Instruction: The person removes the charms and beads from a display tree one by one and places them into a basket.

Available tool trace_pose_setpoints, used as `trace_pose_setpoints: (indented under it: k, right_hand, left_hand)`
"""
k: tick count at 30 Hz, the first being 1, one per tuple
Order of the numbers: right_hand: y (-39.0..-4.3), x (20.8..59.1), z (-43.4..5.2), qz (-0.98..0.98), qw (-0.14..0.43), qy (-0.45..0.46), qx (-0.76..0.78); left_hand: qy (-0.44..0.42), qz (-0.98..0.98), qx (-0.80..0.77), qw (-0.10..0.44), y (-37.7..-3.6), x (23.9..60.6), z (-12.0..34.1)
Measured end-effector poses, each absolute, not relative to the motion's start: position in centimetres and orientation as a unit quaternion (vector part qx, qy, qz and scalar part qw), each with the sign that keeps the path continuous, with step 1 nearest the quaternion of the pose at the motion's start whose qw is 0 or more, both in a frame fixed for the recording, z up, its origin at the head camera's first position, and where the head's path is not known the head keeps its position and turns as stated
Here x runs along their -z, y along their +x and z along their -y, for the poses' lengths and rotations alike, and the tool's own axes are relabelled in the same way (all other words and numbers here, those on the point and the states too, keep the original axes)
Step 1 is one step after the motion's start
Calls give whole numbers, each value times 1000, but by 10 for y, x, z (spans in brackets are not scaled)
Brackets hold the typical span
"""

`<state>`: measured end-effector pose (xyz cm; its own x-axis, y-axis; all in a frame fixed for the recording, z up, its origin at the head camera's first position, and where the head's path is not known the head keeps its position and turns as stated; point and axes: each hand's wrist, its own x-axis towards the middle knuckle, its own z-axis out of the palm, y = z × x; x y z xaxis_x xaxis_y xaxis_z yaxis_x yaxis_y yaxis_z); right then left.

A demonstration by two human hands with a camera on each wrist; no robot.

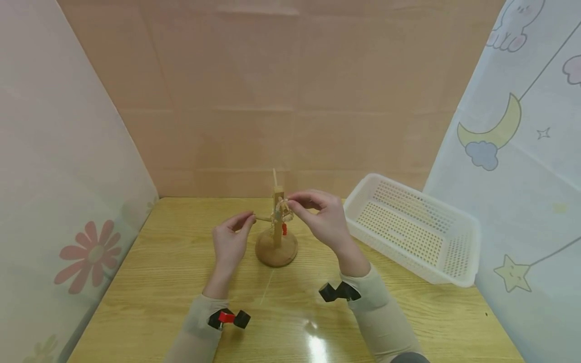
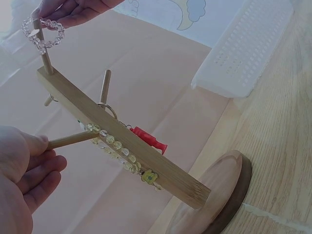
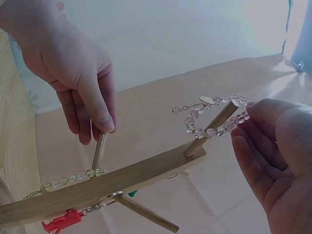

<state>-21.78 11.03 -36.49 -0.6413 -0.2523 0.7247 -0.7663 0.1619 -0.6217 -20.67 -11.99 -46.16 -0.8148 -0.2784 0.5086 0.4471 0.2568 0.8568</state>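
Note:
A wooden jewelry stand [image 1: 278, 227], an upright post on a round base [image 1: 276, 254], stands between both hands. My left hand [image 1: 230, 241] pinches the tip of one wooden peg [image 2: 73, 140] on its left side. From that peg hangs a yellow beaded bracelet [image 2: 117, 145] with a flower-like charm. My right hand [image 1: 326, 221] pinches a clear pinkish beaded bracelet [image 3: 210, 133], whose loop is around the stand's top peg [image 3: 214, 124]. A red figure keychain [image 3: 62, 221] hangs by its ring from another peg [image 3: 151, 218]. Something small and green [image 3: 132, 193] shows behind the post, mostly hidden.
A white perforated plastic basket [image 1: 410, 267] sits on the wooden table [image 1: 181, 272] to the right of the stand. Cloth walls enclose the table at the back [image 1: 290, 101], left and right. Each forearm wears a black wrist mount.

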Motion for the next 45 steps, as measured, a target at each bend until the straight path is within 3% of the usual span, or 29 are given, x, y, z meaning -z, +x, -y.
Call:
trace_pose_setpoints:
  k: [23, 33, 45]
  right_hand:
    - [-205, 362, -122, 711, 248, 360, -550]
    - [-204, 362, -131, 711, 248, 358, -552]
    - [-206, 365, -162, 709, 263, 342, -558]
  left_hand:
    - [-44, 739, 598, 307, -209, 467, 119]
    - [-55, 732, 607, 305, -192, 440, 112]
    - [-61, 728, 611, 304, -190, 438, 112]
